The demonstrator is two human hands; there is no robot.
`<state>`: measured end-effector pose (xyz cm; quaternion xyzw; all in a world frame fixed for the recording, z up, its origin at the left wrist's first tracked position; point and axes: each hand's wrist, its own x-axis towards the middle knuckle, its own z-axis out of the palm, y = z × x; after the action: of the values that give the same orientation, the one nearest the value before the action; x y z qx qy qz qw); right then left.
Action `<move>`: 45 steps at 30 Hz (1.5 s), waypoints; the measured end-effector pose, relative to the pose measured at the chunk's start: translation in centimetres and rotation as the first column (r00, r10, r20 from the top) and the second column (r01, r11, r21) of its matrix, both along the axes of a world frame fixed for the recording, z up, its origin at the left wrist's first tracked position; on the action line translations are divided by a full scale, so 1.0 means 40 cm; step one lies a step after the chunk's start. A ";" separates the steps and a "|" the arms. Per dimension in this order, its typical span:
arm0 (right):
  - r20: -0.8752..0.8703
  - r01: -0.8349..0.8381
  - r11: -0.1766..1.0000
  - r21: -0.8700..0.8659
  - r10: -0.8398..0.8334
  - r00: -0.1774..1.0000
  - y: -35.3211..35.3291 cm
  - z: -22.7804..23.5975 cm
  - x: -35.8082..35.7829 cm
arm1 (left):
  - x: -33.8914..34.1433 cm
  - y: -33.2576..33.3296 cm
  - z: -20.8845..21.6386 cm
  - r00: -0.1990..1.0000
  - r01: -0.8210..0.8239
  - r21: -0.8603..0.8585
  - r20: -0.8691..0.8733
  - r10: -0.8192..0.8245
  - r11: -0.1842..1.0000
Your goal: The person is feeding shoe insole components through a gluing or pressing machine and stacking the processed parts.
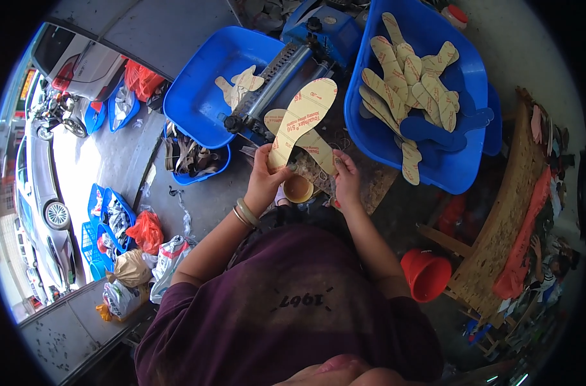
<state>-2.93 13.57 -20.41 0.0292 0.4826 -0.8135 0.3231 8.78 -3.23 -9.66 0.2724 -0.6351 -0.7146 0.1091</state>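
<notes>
A cream front insole (pixel 304 117) with red print is held up in front of the person's chest, slanting up and to the right, and it crosses over a second cream piece, the rear insole (pixel 319 151), which leans the other way; together they make an X. The left hand (pixel 265 172) has its thumb and fingers closed on the lower end of the front insole, and the right hand (pixel 347 180) pinches the lower end of the rear insole between thumb and fingers. Bangles (pixel 247 215) circle the left wrist. Just beyond the insoles stands a blue machine (pixel 325 27) with metal rollers (pixel 275 82). To its left, a blue basin (pixel 193 96) contains a few cream insoles (pixel 243 87); to its right, a larger blue tub (pixel 457 168) carries a loose heap of cream insoles (pixel 409 80) and a dark-blue sole-shaped piece (pixel 429 132). Below the held pair sits a small round bowl (pixel 298 188). Farther right are a red bucket (pixel 428 275) and a wooden bench (pixel 504 209). Over on the left, a small basin (pixel 204 178) holds dark strips (pixel 189 156), and a red plastic bag (pixel 146 232) lies near the doorway, with parked cars outside.
</notes>
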 end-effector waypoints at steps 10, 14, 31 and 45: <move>-0.403 0.237 0.966 0.106 -0.177 0.898 -0.146 -0.108 -0.187 | 0.112 -0.077 0.185 0.939 0.317 -0.776 0.337 -0.066 0.545; -0.204 0.116 0.991 0.067 -0.100 0.974 -0.181 -0.044 -0.194 | 0.083 -0.095 0.234 0.932 0.361 -0.875 0.332 -0.143 0.322; 0.415 0.312 0.919 -0.240 -0.193 0.889 0.094 -0.092 -0.009 | -0.034 -0.037 0.166 0.958 0.212 -0.919 0.130 -0.254 0.332; 0.229 0.195 0.970 -0.147 -0.159 0.960 -0.195 -0.024 -0.136 | 0.058 -0.014 0.166 0.970 0.242 -0.746 0.160 -0.185 0.621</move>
<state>-8.38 5.76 -21.38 0.1332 0.3700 -0.8689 0.3007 11.11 -3.80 -3.03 0.1482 -0.9067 -0.3804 0.1061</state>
